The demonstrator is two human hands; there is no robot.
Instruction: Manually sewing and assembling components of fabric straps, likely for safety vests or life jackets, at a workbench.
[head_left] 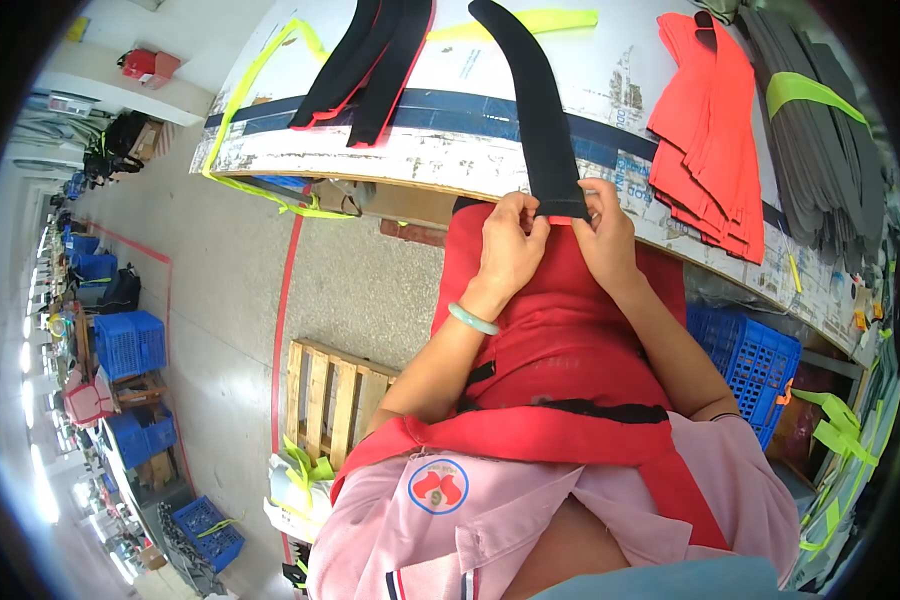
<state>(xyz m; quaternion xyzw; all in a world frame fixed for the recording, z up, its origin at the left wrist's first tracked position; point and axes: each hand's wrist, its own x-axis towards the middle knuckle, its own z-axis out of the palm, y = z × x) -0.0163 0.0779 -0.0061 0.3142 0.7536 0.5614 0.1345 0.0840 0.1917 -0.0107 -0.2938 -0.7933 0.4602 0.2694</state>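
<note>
At the table's (450,165) near edge, our left hand (510,250) pinches the left corner of the black curved strip's (540,110) lower end, fingers pressed together. Our right hand (602,232) pinches the right corner likewise. The strip runs toward the far edge. The orange stack (715,140) lies right. Uneven pull could skew the strip or drag it off the edge.

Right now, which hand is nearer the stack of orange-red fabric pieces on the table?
Right. The right hand pinches the black strip end, closer to the orange-red stack; the left hand grips the same end, on the far side.
</note>
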